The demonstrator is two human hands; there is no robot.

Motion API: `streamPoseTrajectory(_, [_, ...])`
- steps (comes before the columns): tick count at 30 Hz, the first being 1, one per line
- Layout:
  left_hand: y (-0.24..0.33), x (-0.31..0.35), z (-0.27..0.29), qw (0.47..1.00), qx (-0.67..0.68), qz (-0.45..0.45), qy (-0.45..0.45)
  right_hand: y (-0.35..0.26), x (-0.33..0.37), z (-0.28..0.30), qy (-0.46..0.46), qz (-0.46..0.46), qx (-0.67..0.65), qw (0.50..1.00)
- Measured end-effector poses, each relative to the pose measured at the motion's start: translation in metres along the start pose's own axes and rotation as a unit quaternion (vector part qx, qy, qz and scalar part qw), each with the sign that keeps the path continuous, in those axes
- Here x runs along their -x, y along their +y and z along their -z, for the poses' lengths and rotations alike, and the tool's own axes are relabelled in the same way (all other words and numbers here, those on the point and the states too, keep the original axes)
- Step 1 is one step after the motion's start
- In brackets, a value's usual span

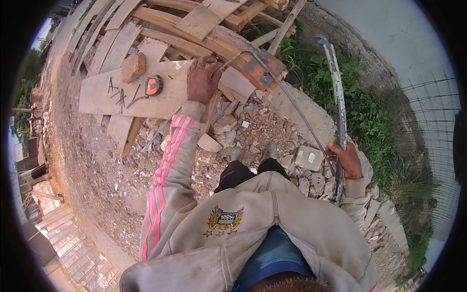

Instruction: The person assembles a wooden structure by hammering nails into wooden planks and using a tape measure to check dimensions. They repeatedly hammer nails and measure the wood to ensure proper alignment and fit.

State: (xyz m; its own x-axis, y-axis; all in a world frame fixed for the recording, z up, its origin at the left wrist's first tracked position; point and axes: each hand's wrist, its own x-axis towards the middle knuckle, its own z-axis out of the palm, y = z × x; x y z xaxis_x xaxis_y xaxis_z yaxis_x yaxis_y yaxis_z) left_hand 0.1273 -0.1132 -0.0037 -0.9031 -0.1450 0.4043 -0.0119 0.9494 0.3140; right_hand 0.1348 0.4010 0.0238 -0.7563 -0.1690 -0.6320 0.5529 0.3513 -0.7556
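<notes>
Bent metal rod (305, 119) runs from the upper middle of the frame down to the right of centre, its hooked end by the left hand and its straight length reaching the right hand. Largest around it is the pale wall (389, 34) at upper right; next, the wood pile (194, 22) across the top, rubble (258, 126) in the middle and green plants (374, 112) along the right. A long, paint-flecked bar (335, 87) stretches from the upper right down past the right hand (351, 163), which is closed around it; whether those fingers also clasp the rod, I cannot tell. A wide board (165, 97) lies at upper left of centre. At its right end is the left hand (203, 80), fingers curled, meeting the rod's hooked end; whether they grip it, I cannot tell. On the board sit a brick chunk (133, 67), an orange and black tape measure (153, 85) just right of it, with its tongue partly out, and several dark nails (121, 100) left of the tape.
</notes>
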Motion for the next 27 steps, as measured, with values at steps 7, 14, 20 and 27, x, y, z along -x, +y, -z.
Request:
streamPoseTrajectory(7, [-0.006,0.010,0.000,1.000,-0.017,0.008,-0.001,0.030,-0.056,0.080,0.009,-0.033,0.182,0.983])
streamPoseTrajectory(14, [0.017,-0.015,0.008,0.995,-0.094,-0.002,-0.021,0.195,-0.106,0.081,-0.006,-0.102,0.282,0.954])
streamPoseTrajectory(20, [0.015,-0.014,0.002,0.994,-0.095,-0.011,-0.057,0.364,-0.100,0.086,-0.072,-0.205,0.344,0.913])
streamPoseTrajectory(27, [0.009,-0.021,0.002,0.994,-0.083,-0.018,-0.074,0.325,-0.073,0.053,-0.133,-0.235,0.412,0.870])
